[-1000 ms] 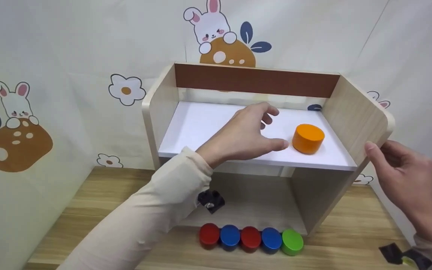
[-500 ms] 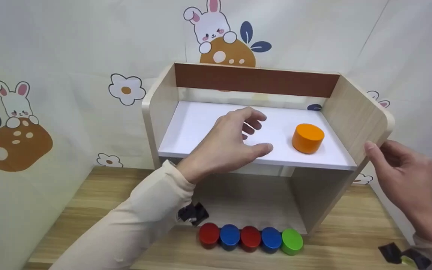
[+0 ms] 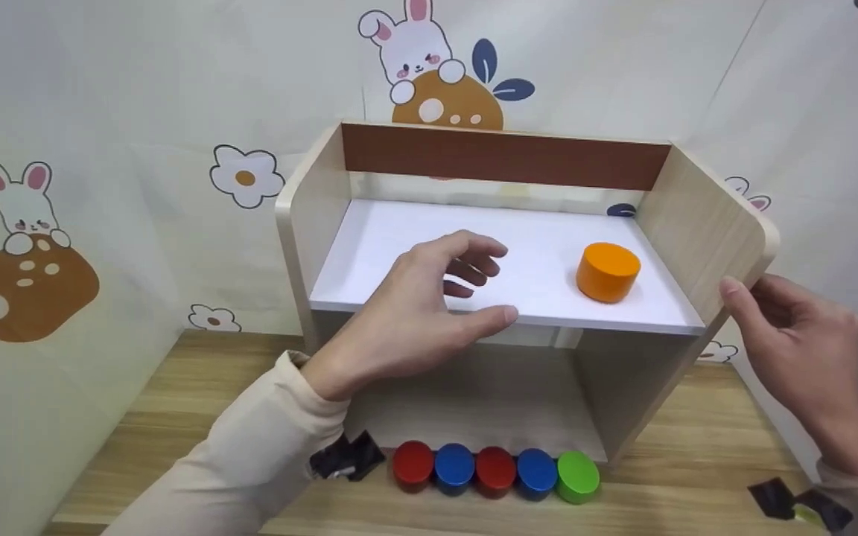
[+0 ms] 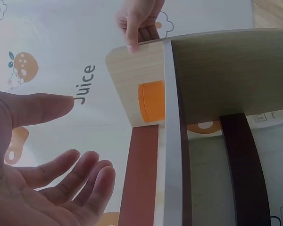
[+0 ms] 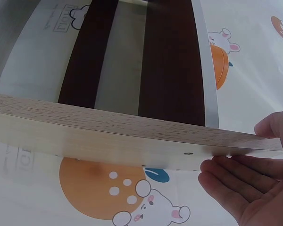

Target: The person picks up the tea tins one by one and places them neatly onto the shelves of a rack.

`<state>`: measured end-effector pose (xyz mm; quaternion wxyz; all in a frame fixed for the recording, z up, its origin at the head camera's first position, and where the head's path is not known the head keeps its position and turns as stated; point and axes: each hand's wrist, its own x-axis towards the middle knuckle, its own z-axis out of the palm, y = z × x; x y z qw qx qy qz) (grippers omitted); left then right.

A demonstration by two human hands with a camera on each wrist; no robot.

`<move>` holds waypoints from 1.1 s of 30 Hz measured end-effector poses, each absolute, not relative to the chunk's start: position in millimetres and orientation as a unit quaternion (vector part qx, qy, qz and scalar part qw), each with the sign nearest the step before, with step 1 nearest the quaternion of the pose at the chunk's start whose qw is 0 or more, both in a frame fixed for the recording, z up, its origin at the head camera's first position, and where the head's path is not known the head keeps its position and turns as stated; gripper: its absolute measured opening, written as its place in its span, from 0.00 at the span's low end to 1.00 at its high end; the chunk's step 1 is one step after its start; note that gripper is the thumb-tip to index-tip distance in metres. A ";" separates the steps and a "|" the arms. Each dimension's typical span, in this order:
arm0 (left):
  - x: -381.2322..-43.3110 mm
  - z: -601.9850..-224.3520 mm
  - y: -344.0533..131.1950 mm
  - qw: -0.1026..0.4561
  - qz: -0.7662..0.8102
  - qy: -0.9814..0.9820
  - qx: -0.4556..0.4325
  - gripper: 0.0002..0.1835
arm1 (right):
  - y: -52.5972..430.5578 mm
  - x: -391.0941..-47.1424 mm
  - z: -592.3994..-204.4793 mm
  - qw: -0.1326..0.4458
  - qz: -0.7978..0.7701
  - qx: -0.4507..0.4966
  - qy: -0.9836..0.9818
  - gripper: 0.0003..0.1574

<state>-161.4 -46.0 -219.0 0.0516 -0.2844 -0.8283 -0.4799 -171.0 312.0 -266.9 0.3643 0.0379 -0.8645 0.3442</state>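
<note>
An orange cylindrical block [image 3: 608, 273] sits on the white upper board [image 3: 548, 231] of a small wooden shelf unit, toward its right end. My left hand [image 3: 414, 313] hovers over the board's front edge, left of the block and apart from it. Its thumb and fingers [image 4: 42, 106] are spread and loosely bent with nothing between them, as the left wrist view confirms. At the unit's right side panel [image 3: 719, 216], my right hand [image 3: 801, 357] pinches the front edge. The thumb lies on one face and the fingers [image 5: 236, 179] are against the outer face.
On the wooden table, a row of red, blue and green cylindrical blocks [image 3: 496, 471] stands before the unit's lower compartment [image 3: 488, 394]. A brown rail [image 3: 503, 158] spans the back of the unit. Printed wall sheets surround the table.
My left hand has drawn back leftward and toward me, away from the orange block, which stays put. The right hand keeps its hold on the side panel.
</note>
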 end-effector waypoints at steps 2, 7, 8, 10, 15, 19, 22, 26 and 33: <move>-159.6 -222.6 -49.1 0.050 -0.483 -0.827 -0.285 0.27 | 312.1 -171.3 -266.7 0.366 0.342 0.038 -0.865 0.21; -155.0 -231.1 -56.5 0.047 -0.495 -0.819 -0.286 0.27 | 311.9 -172.1 -266.2 0.377 0.343 0.043 -0.859 0.19; -153.7 -232.5 -58.1 0.047 -0.497 -0.818 -0.286 0.28 | 311.7 -172.1 -266.1 0.379 0.344 0.045 -0.858 0.19; -151.4 -235.9 -61.3 0.047 -0.502 -0.816 -0.284 0.28 | 311.5 -172.5 -266.2 0.383 0.346 0.046 -0.855 0.19; -146.5 -244.6 -69.6 0.032 -0.519 -0.812 -0.264 0.28 | 311.7 -172.8 -266.1 0.383 0.349 0.043 -0.854 0.18; -144.5 -254.0 -74.7 0.010 -0.533 -0.812 -0.239 0.28 | 311.3 -172.3 -265.4 0.381 0.349 0.045 -0.855 0.19; -143.8 -263.7 -77.4 0.002 -0.541 -0.809 -0.230 0.27 | 311.1 -172.4 -265.7 0.379 0.351 0.044 -0.855 0.19; -143.6 -278.7 -81.3 0.006 -0.545 -0.805 -0.236 0.26 | 311.0 -173.0 -266.7 0.380 0.351 0.039 -0.855 0.18; -141.9 -298.6 -92.3 0.003 -0.548 -0.807 -0.219 0.25 | 312.1 -172.4 -266.8 0.377 0.352 0.030 -0.856 0.18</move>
